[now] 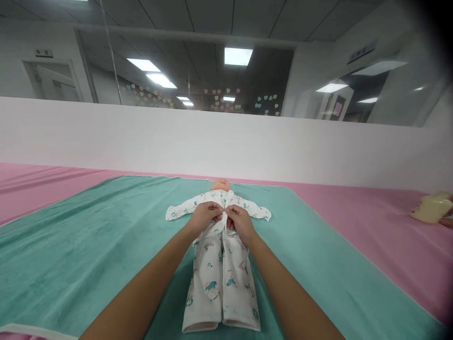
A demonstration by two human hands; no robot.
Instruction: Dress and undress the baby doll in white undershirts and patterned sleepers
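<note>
A baby doll (221, 184) lies on its back, head at the far end, dressed in a white printed top (218, 198) with both sleeves spread out sideways. White printed trousers (208, 276) stretch toward me, their wide leg ends nearest. At the chest, my left hand (208, 215) pinches the front edge of the top with fingertips and thumb. Close beside it, almost touching, my right hand (239, 221) pinches the other front edge. Below the fingers the two front panels hang slightly apart. Any fastening between the fingertips is too small to make out.
Under the doll a green blanket (116, 245) covers a pink sheet (357, 222). A white low wall (212, 141) with glass above runs along the back. At the right edge a pale yellow object (430, 208) is partly cut off, with what looks like fingers at it.
</note>
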